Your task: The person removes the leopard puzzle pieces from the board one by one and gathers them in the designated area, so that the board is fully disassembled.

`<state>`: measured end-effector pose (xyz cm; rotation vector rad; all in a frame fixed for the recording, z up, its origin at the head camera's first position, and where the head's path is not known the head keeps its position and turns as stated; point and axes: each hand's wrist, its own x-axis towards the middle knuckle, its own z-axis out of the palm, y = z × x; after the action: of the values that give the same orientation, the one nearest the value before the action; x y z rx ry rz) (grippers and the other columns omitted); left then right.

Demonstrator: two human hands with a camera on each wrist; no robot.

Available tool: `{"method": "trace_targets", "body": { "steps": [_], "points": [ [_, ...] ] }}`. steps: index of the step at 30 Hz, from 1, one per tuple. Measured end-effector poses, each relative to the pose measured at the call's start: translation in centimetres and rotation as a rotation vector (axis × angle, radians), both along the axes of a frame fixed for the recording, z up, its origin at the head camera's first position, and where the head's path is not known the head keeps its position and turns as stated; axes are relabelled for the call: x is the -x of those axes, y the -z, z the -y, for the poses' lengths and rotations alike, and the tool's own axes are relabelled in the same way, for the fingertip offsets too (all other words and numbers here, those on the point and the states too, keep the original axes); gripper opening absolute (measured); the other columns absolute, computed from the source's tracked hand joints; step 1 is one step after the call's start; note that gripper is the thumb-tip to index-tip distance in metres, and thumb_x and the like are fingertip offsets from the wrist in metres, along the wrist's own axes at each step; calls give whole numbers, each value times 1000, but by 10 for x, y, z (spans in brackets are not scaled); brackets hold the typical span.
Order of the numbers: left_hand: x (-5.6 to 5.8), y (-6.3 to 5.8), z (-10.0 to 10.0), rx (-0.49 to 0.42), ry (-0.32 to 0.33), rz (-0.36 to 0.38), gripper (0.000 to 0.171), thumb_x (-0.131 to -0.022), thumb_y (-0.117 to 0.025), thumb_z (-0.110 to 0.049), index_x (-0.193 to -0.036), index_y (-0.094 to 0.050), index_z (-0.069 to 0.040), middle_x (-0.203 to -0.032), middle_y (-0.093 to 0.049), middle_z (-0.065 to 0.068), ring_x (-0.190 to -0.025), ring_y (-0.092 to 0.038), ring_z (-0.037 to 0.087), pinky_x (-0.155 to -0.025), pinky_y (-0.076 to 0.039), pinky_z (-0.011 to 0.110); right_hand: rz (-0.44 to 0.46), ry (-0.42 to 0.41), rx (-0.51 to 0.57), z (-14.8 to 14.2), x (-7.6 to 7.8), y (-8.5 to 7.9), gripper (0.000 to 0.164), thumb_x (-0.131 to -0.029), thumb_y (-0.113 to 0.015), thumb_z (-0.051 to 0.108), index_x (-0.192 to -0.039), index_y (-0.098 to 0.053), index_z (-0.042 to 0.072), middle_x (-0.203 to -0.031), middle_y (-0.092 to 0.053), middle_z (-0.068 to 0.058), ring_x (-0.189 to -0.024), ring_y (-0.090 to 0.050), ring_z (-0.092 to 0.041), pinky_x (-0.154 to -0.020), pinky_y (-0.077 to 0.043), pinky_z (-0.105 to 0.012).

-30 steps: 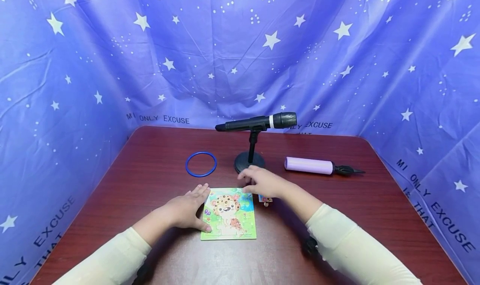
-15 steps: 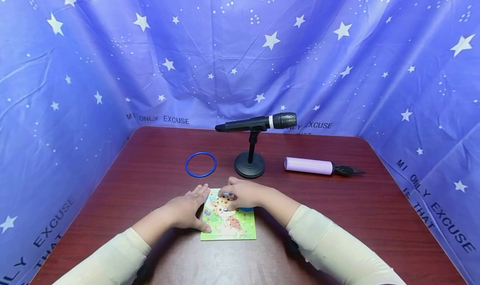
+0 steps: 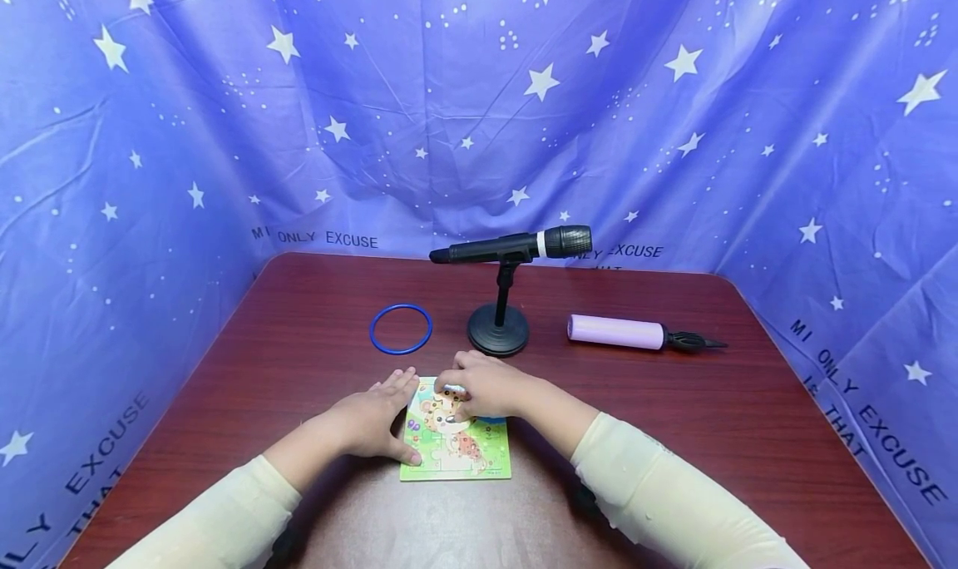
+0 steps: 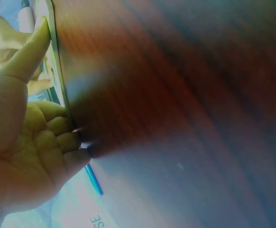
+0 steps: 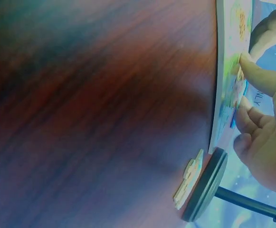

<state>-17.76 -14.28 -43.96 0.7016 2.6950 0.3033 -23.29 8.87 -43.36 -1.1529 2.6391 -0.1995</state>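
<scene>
A square jigsaw puzzle (image 3: 458, 451) with a cartoon leopard on a green ground lies flat near the middle of the table. My left hand (image 3: 374, 415) rests at its left side, fingers extended by the upper left corner and thumb on the lower left of the puzzle. Over the upper part, my right hand (image 3: 486, 388) bends thumb and fingertips down and pinches a puzzle piece (image 5: 239, 80) at the leopard's head. Blue backing shows beside that hand. A few loose puzzle pieces (image 5: 189, 179) lie right of the puzzle in the right wrist view, hidden behind the hand from above.
Behind the puzzle stands a black microphone (image 3: 516, 244) on a round-based stand (image 3: 497, 332). To the left lies a blue ring (image 3: 401, 352), and to the right a lilac hand pump (image 3: 617, 331) with a black nozzle. A starry curtain (image 3: 419, 95) surrounds the table.
My right hand has moved left and down from beside the microphone base onto the puzzle, where its thumb and fingers have closed on a piece. My left hand has stayed put.
</scene>
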Motion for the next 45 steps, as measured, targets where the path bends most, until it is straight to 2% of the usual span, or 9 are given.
{"method": "trace_targets", "body": {
  "steps": [5,9,15,21,26,33,37,40,45],
  "points": [
    [0,0,0,-2,-1,-4,121,-69,-75,-68,-155,-23,-2,-164,-17,12,-152,-15,29,-121,-23,46,24,74,63,-1,1,1,57,-85,-76,39,-137,-54,27,-120,-58,8,-109,-48,-10,-98,-43,-36],
    [-1,0,0,-6,-3,-6,120,-69,-76,-67,-155,-24,-2,-164,-17,12,-151,-15,29,-120,-23,46,52,119,148,-2,3,4,36,-90,-72,29,-124,-63,19,-112,-61,6,-103,-53,-10,-94,-47,-33],
    [0,0,0,-9,-1,-9,120,-69,-76,-68,-155,-24,-2,-164,-17,12,-151,-15,29,-121,-23,46,77,144,220,-2,7,7,16,-94,-68,21,-110,-67,19,-106,-62,7,-97,-57,-9,-88,-50,-30],
    [-1,0,0,-16,2,-7,120,-69,-76,-67,-155,-23,-2,-164,-16,13,-151,-14,30,-121,-22,47,259,216,369,-4,10,4,6,-94,-66,16,-100,-67,18,-90,-61,7,-78,-59,-9,-72,-51,-26],
    [-1,1,0,-13,3,-3,120,-69,-76,-68,-155,-23,-2,-164,-16,12,-152,-14,30,-121,-23,47,420,261,498,-8,12,0,5,-95,-63,10,-98,-68,9,-78,-63,0,-68,-62,-18,-64,-53,-28],
    [1,-1,0,-6,15,22,118,-72,-72,-69,-155,-22,-1,-164,-15,14,-152,-12,30,-121,-22,48,382,253,459,-7,11,3,4,-94,-65,12,-98,-67,12,-79,-64,2,-69,-62,-15,-65,-52,-27],
    [3,-3,-4,14,-16,21,111,-78,-60,-75,-155,-25,-3,-163,-19,13,-151,-16,29,-119,-26,47,338,250,416,-5,10,6,4,-94,-66,13,-97,-66,15,-80,-64,4,-69,-62,-11,-67,-52,-27],
    [4,-2,-11,54,-64,-33,103,-83,-50,-78,-153,-33,-5,-161,-27,13,-149,-24,28,-115,-34,47,315,242,396,-6,9,9,4,-94,-66,14,-98,-64,16,-81,-62,5,-69,-61,-10,-68,-51,-27],
    [4,-1,-27,172,-141,-147,98,-83,-48,-79,-145,-47,-3,-152,-43,14,-142,-40,27,-101,-49,47,285,219,385,-6,9,10,4,-95,-65,16,-98,-64,18,-84,-59,6,-70,-59,-8,-70,-50,-27]
  ]
}}
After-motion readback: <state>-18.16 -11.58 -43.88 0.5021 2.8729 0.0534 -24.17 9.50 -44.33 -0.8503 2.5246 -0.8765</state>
